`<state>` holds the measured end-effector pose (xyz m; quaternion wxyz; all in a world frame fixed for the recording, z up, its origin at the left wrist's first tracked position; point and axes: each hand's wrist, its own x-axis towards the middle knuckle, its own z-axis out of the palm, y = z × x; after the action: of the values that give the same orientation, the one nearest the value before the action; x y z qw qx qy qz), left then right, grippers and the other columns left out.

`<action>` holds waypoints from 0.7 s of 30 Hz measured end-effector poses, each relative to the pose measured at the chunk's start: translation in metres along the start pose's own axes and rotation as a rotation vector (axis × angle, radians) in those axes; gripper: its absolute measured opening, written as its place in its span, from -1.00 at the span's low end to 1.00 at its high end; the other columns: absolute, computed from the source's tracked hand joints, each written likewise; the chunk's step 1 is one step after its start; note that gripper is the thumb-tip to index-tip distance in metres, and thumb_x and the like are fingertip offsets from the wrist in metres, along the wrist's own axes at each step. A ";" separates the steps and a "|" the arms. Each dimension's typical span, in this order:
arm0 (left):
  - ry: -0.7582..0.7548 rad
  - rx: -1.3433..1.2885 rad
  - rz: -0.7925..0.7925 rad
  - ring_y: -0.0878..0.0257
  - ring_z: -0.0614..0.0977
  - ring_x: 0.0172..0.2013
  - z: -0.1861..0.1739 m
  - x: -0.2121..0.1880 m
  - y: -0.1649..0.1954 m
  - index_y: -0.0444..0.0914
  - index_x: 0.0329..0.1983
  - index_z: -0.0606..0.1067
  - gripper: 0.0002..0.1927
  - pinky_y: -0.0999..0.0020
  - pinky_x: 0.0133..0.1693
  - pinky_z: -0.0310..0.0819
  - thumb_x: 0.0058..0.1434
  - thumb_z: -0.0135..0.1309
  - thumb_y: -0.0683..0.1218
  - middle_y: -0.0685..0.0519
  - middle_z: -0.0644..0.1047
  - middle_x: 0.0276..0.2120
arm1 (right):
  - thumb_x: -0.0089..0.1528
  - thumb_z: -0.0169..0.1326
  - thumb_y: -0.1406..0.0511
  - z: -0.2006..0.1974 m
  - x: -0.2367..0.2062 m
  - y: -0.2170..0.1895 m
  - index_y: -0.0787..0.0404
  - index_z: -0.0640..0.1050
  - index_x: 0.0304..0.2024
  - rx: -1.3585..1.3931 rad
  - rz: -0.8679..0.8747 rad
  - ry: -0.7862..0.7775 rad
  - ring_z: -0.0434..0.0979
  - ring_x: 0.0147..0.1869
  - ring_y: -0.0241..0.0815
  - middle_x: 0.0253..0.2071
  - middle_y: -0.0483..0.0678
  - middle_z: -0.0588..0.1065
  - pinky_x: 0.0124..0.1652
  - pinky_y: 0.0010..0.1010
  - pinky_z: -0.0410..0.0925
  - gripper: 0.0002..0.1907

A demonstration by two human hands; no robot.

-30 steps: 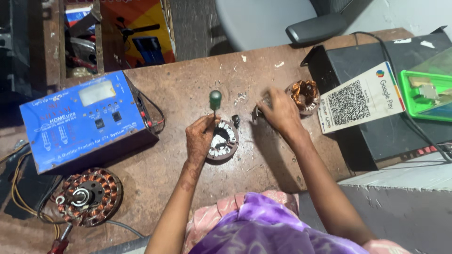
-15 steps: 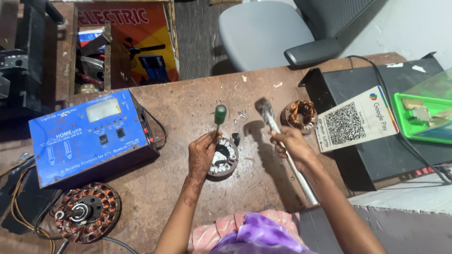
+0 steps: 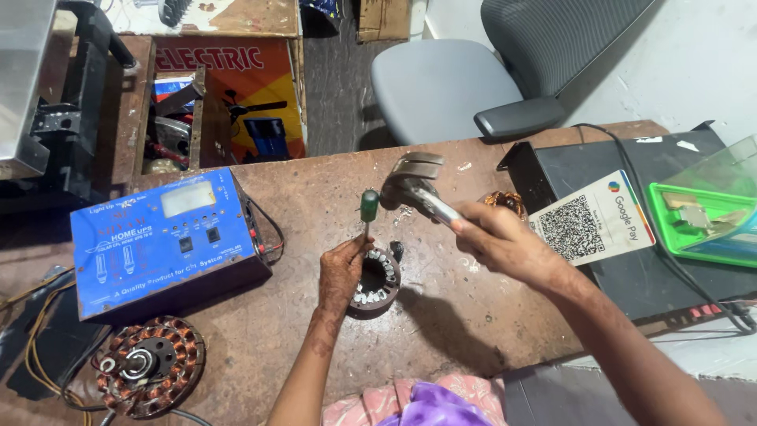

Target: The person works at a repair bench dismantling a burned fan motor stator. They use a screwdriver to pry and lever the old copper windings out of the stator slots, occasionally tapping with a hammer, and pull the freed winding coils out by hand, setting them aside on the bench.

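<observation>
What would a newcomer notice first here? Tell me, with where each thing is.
At the centre of the brown table, the left hand steadies a green-handled screwdriver upright on a ring-shaped motor stator, while the right hand holds a metal wrench raised just beside the handle. To the left sits a bright blue power unit, with a copper-wound fan stator in front of it near the table's edge.

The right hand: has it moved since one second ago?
Yes. The right hand then lay low on the table beside the copper coil; now it is raised, holding a metal wrench near the green-handled screwdriver.
</observation>
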<state>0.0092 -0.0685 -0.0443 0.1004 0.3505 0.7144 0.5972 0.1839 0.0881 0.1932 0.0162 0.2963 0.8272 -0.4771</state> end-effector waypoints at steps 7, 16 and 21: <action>0.012 0.059 0.084 0.19 0.76 -0.19 0.002 0.002 0.006 -0.20 -0.01 0.65 -0.67 0.35 -0.14 0.68 0.18 0.13 -0.30 -0.03 0.70 -0.16 | 0.41 -0.13 0.08 -0.035 -0.023 -0.043 0.24 0.50 -0.01 0.058 -0.370 0.196 0.26 -0.57 -0.34 -0.54 -0.12 0.34 -0.59 -0.46 0.20 -0.61; 0.005 0.050 0.097 0.17 0.76 -0.17 -0.005 0.000 0.009 -0.25 0.00 0.63 -0.66 0.35 -0.14 0.68 0.19 0.07 -0.34 -0.04 0.70 -0.17 | 0.35 -0.12 0.00 -0.014 0.015 0.001 0.14 0.53 -0.11 -0.217 0.118 0.124 0.32 -0.56 -0.30 -0.52 -0.10 0.40 -0.60 -0.37 0.28 -0.60; -0.009 -0.041 0.026 0.20 0.77 -0.22 -0.002 0.004 0.008 -0.27 -0.03 0.64 -0.76 0.37 -0.18 0.65 0.25 0.13 -0.29 -0.05 0.71 -0.23 | 0.48 -0.11 0.02 -0.049 -0.011 -0.005 0.19 0.45 -0.09 0.156 -0.385 0.273 0.18 -0.56 -0.39 -0.53 -0.17 0.28 -0.60 -0.48 0.10 -0.62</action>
<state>0.0081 -0.0668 -0.0349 0.1031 0.3604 0.6970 0.6113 0.2031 0.1208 0.2269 -0.2098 0.1953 0.8237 -0.4893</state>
